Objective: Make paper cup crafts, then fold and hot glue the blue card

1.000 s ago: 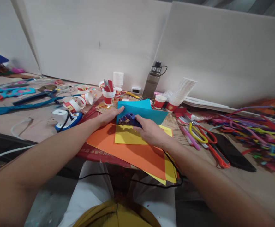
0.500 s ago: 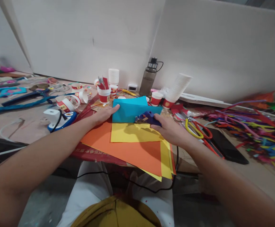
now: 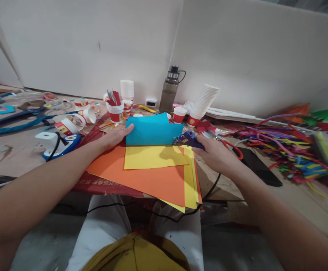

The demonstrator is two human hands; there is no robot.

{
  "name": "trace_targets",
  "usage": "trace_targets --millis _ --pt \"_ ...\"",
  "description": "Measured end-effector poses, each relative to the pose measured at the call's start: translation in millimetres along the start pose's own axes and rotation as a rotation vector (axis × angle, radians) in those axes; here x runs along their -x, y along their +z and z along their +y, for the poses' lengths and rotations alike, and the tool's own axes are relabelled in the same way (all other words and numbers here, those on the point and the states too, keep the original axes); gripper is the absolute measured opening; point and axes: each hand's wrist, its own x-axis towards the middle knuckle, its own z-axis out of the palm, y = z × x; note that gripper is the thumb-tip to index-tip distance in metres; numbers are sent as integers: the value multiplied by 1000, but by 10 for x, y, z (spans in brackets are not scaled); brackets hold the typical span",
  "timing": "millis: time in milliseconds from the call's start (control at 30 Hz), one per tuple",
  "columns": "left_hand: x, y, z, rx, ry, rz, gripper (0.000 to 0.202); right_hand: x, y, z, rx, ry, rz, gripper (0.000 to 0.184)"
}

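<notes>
A folded blue paper sheet (image 3: 151,130) stands on a yellow sheet (image 3: 152,157) that lies on a stack of orange paper (image 3: 144,177). My left hand (image 3: 113,136) lies flat against the blue sheet's left edge, fingers stretched out. My right hand (image 3: 215,153) is closed round a blue glue gun (image 3: 189,138), held at the blue sheet's right edge with its nozzle pointing left. A black cord (image 3: 209,190) runs from the gun down off the table edge.
Behind the paper stand a grey water bottle (image 3: 169,90), a leaning stack of paper cups (image 3: 203,103) and a cup of tools (image 3: 115,109). Scissors (image 3: 231,146) and a dark phone (image 3: 258,167) lie to the right, beside several coloured pipe cleaners (image 3: 290,150). A blue-white device (image 3: 59,145) sits left.
My right hand carried the glue gun rightward along the blue sheet's lower edge, from its left end to its right end. My left hand stayed on the left edge.
</notes>
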Motion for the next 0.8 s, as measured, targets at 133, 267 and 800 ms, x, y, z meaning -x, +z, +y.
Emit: trace_targets --millis 133,267,800 --pt "10 1 16 -69 16 -58 59 21 -6 15 44 61 -19 32" --pt "25 5 37 -53 19 -76 60 32 -4 24 70 66 -14 31" --pt "-9 13 -14 -5 28 -31 55 9 49 13 -47 42 25 24"
